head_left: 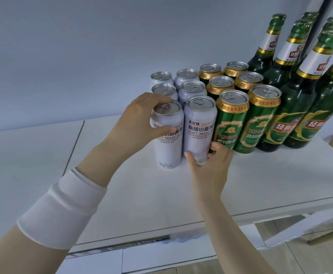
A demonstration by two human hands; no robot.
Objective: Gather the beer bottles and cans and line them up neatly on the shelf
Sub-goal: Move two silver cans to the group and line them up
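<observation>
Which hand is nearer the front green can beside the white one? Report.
Right: the right hand sits at the green can's base; left hand grips a white can two places left.

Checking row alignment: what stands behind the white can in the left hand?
A second white can, then a third white can, tops showing. Their bodies are mostly covered by the held can and the left hand.

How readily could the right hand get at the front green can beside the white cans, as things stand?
Probably yes: the right hand grips the neighbouring white can at its base, right beside the green can, whose front stands uncovered. It would need to let go first.
</observation>
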